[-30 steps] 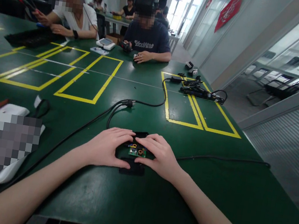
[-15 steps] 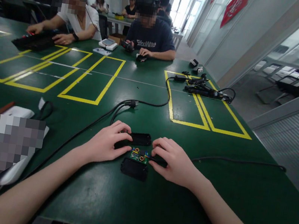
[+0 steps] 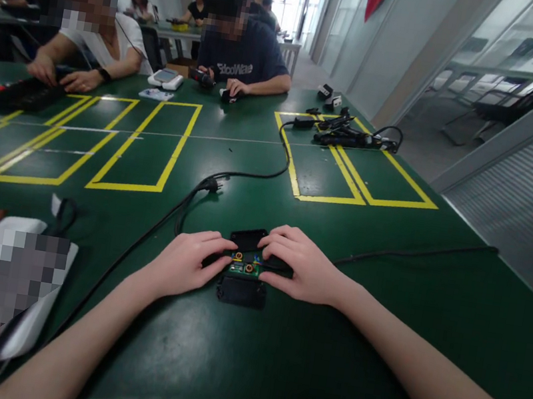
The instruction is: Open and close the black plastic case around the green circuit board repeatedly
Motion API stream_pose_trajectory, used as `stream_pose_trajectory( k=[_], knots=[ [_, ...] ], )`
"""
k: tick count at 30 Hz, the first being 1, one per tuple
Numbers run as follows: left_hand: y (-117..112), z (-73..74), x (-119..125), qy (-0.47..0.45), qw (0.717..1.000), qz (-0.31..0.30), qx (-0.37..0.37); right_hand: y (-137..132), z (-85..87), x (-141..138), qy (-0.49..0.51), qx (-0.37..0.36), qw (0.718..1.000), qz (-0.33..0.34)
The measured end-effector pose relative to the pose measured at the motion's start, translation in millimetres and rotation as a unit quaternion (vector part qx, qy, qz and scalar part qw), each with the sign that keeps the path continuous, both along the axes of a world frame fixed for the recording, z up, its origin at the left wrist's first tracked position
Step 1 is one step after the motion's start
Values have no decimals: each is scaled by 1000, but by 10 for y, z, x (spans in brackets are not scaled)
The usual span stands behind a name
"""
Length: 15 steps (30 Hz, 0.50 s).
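Between my hands lies a small green circuit board (image 3: 237, 267) with copper ring coils and colored wires at its ends. My left hand (image 3: 186, 259) is closed around a black cable end at the board's left side, largely hidden by the fingers. On the opposite side, my right hand (image 3: 309, 267) pinches another black cable end (image 3: 280, 269), its fingertips close to the board. One black plastic case half (image 3: 246, 239) lies just beyond the board, near the right fingertips. The other case half (image 3: 241, 293) rests on the near side, hollow details partly visible.
A black cord with a plug (image 3: 211, 185) runs across the green table (image 3: 160, 358). Bundled black cables (image 3: 351, 139) lie in yellow taped boxes at far right. A blurred white-edged object (image 3: 40, 305) is at left. Two people work across the table (image 3: 239, 53).
The camera view has shifted, and the far table contents appear further left. My right fingers sit closer to the far case half. Both hands stay at the board's ends.
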<state>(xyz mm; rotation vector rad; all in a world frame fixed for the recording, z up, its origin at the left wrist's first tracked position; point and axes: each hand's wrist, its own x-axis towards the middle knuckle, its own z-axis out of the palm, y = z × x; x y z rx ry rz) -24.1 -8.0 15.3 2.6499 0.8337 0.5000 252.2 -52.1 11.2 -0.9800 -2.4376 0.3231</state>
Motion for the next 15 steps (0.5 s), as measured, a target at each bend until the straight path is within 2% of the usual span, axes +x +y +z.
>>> stream_pose_trajectory(
  k=[4,10,15],
  knots=[
    [14,-2,-13,-6,1000,-6,7,-18,20,-40,13,-1,1000,-20],
    [-5,-6,-1,2,1000,-9,11,-14,-62,-103,16,14,999,-46],
    [-24,-50,40,25,999,32,25,-9,-82,-123,7,23,998,-52]
  ],
)
